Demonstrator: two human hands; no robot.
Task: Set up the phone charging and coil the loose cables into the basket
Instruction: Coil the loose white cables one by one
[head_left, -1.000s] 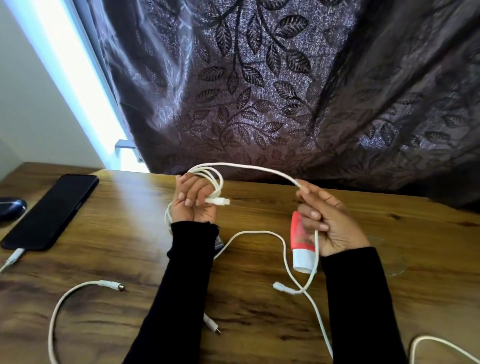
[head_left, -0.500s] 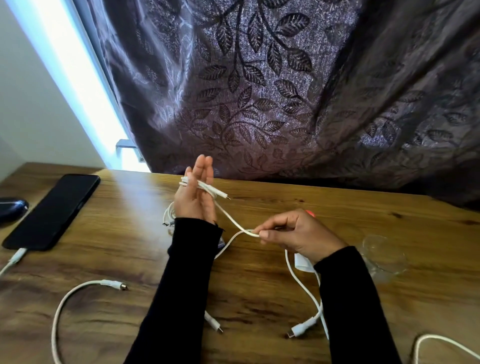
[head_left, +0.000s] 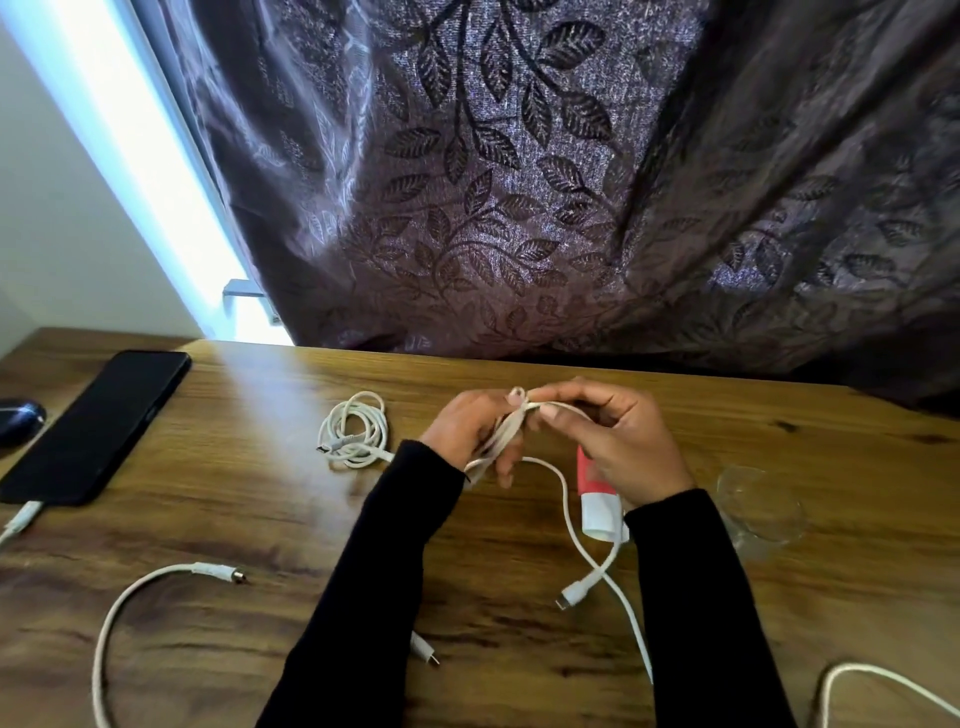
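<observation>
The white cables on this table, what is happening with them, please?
A person is winding a white cable, held between the left hand and the right hand. One coiled cable already lies on the wooden table. The phone is plugged in at the left. Other cables lie loose. No basket is in view.

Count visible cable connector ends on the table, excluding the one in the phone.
4. One in the coiled cable at; one on the front-left cable; one beside the left sleeve; one on the cable the hands are winding. Others may hide under the arms.
</observation>
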